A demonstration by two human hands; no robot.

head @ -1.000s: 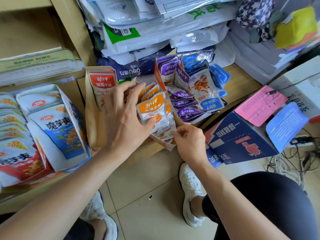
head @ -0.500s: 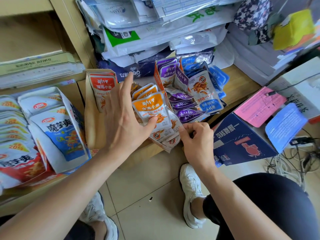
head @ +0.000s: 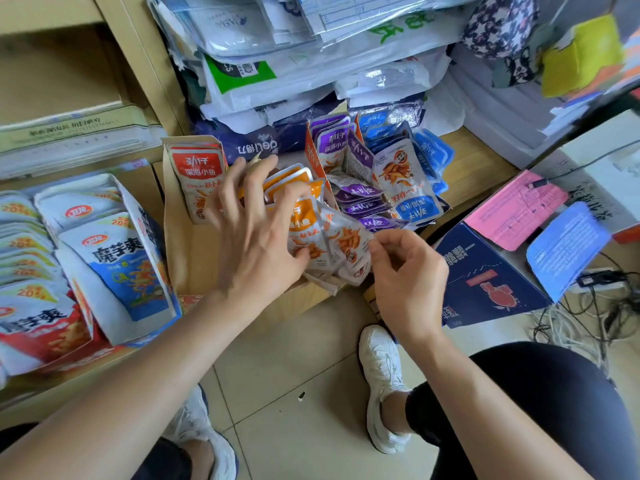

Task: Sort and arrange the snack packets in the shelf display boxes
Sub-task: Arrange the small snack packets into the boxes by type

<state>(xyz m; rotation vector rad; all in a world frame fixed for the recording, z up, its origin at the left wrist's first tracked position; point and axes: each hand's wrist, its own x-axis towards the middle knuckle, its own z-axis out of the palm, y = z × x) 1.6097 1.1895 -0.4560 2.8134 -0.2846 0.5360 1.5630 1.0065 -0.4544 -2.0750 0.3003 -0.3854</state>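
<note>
- Everything is placed from one landmark, the cardboard display box (head: 188,251) in the middle of the shelf (head: 479,157), where the sorting is going on.
- The red packets (head: 199,174) look done. They stand upright in the box's far-left corner.
- Just off the box's right side, the purple packets (head: 360,202) and blue packets (head: 412,192) are grouped by colour (several purple ones lie toppled flat, so that group may want tidying).
- Left of the box, the white-and-blue packets (head: 117,261) fill their own display boxes and look finished.
- The step in hand is the orange packets (head: 302,220) in the box's right half. They lean in a loose fan, not a neat row.
- The left hand (head: 256,237) is spread over them. Its fingers bend across the tops and its thumb hooks round the front packet, gripping the bunch.
- The right hand (head: 405,275), at the box's front-right corner, pinches the edge of a stray packet (head: 346,244) between thumb and forefinger, with the other fingers curled.
- Left to do, I judge: slot the strays in and square up the orange row. Much of the box's left floor is bare (room for more, perhaps).
</note>
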